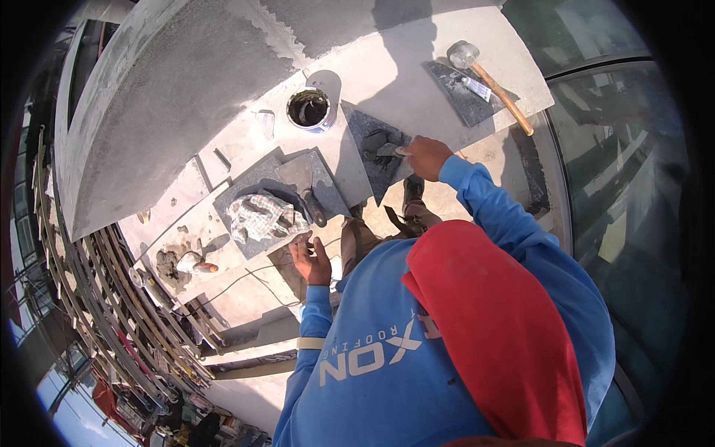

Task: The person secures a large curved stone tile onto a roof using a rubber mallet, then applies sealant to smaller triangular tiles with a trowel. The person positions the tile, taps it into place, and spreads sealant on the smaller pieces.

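My right hand (427, 158) is closed on a small putty knife (389, 150). Its blade rests in dark grey paste (375, 140) spread on a pointed, dark stone tile (360, 123). Near the edge of another grey tile (262, 176), my left hand (311, 261) hangs with its fingers apart and nothing visible in them. On that tile lie a checked cloth (261, 216) and a wide scraper (300, 175), whose dark handle points toward my left hand. An open tin (309, 109) with dark residue inside stands beyond the tiles.
At the far right, a mallet (488, 82) and a small tube (477, 88) lie on a dark tile (454, 104). A trowel (197, 264) sits by a mortar patch (170, 264) at left. Glass panels (618, 164) border the right; scaffold poles (112, 298) the left.
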A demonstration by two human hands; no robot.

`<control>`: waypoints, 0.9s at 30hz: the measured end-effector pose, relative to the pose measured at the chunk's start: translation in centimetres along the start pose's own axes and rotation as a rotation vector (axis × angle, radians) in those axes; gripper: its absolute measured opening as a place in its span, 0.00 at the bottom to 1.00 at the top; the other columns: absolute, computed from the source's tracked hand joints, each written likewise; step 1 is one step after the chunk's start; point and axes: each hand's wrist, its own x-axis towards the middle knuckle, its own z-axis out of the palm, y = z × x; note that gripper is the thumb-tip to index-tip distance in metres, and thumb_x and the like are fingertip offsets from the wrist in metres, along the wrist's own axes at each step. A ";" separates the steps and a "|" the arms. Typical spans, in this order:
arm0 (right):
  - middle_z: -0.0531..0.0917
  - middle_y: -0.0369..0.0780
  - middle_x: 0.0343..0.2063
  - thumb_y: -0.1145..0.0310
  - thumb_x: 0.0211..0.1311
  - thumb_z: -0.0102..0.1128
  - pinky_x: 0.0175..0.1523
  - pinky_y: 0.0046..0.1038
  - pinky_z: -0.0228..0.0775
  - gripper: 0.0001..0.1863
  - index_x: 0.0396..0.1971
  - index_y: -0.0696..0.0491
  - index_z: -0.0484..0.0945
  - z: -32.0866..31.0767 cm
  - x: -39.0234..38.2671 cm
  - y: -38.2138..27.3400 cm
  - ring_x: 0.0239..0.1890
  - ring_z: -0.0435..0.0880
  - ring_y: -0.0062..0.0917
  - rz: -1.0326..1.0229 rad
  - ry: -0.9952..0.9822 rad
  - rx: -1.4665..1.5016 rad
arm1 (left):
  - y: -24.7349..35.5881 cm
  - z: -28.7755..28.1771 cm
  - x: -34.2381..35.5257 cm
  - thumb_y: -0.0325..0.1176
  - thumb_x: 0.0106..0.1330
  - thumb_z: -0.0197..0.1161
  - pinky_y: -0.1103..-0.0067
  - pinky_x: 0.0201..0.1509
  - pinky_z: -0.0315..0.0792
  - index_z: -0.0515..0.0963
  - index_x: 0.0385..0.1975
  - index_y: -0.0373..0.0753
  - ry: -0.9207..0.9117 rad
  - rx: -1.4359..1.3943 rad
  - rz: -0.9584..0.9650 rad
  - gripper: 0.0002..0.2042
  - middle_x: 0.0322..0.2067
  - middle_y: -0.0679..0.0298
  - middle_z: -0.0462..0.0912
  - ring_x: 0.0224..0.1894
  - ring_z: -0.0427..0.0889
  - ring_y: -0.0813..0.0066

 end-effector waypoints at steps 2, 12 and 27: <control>0.78 0.50 0.47 0.62 0.76 0.49 0.59 0.45 0.74 0.22 0.67 0.44 0.75 -0.5 0.1 0.5 0.50 0.81 0.47 -0.025 0.101 0.136 | 0.5 1.7 -1.4 0.28 0.67 0.65 0.70 0.40 0.73 0.81 0.47 0.36 -0.017 0.064 0.001 0.10 0.43 0.56 0.77 0.39 0.76 0.65; 0.78 0.50 0.46 0.63 0.75 0.50 0.57 0.44 0.74 0.21 0.65 0.44 0.76 0.0 1.0 1.3 0.49 0.80 0.46 -0.133 0.043 0.096 | 1.9 6.2 -3.2 0.25 0.65 0.66 0.69 0.47 0.73 0.81 0.47 0.36 0.084 0.018 -0.046 0.12 0.45 0.56 0.75 0.46 0.76 0.62; 0.79 0.52 0.46 0.64 0.76 0.51 0.57 0.44 0.74 0.21 0.66 0.44 0.76 0.7 0.6 0.5 0.52 0.81 0.47 -0.041 0.158 0.198 | -1.5 2.5 0.9 0.25 0.66 0.65 0.69 0.47 0.74 0.81 0.49 0.39 0.032 0.016 0.006 0.13 0.49 0.54 0.73 0.49 0.75 0.59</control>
